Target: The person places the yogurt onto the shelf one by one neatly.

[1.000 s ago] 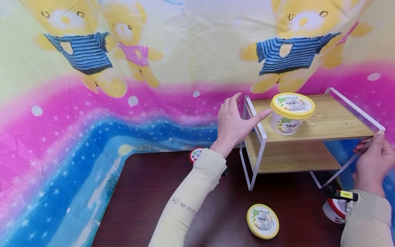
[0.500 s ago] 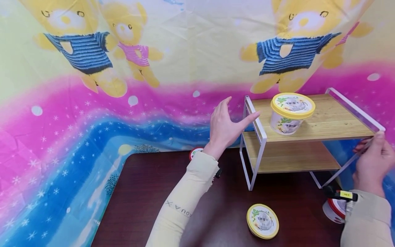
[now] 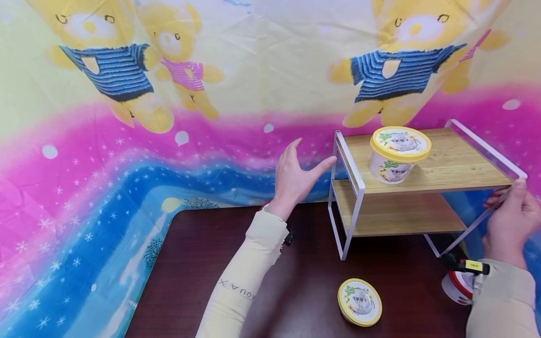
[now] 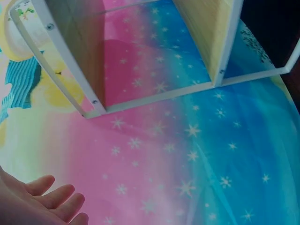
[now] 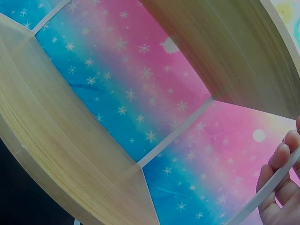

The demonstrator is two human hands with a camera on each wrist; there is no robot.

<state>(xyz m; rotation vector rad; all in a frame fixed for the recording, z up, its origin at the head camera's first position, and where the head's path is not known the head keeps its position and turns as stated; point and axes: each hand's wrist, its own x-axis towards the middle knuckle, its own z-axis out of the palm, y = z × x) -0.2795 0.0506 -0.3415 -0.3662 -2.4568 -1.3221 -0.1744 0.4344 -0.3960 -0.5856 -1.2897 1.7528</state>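
Note:
My left hand (image 3: 293, 180) is in the air left of a two-tier wooden shelf (image 3: 456, 164) with a white metal frame. Its thumb is spread from the fingers, and it holds nothing; the left wrist view shows that hand (image 4: 49, 201) apart from the frame. My right hand (image 3: 513, 223) grips the shelf's front right upright near the top corner. In the right wrist view, the fingers (image 5: 280, 157) curl round this white bar (image 5: 262, 194). A white tub with a yellow lid (image 3: 400, 143) stands upright on the upper board, towards its left end.
On the dark table (image 3: 203, 263), a second yellow-lidded tub (image 3: 360, 303) stands in front of the shelf. One red-lidded tub (image 3: 456, 287) is partly hidden by the right wrist, another red lid (image 3: 265, 206) by the left cuff. A printed bear cloth (image 3: 253, 94) hangs behind.
My left hand has moved left and slightly down, away from the yellow-lidded tub on the upper board. The right hand keeps its grip, and the shelf and tubs stay in place.

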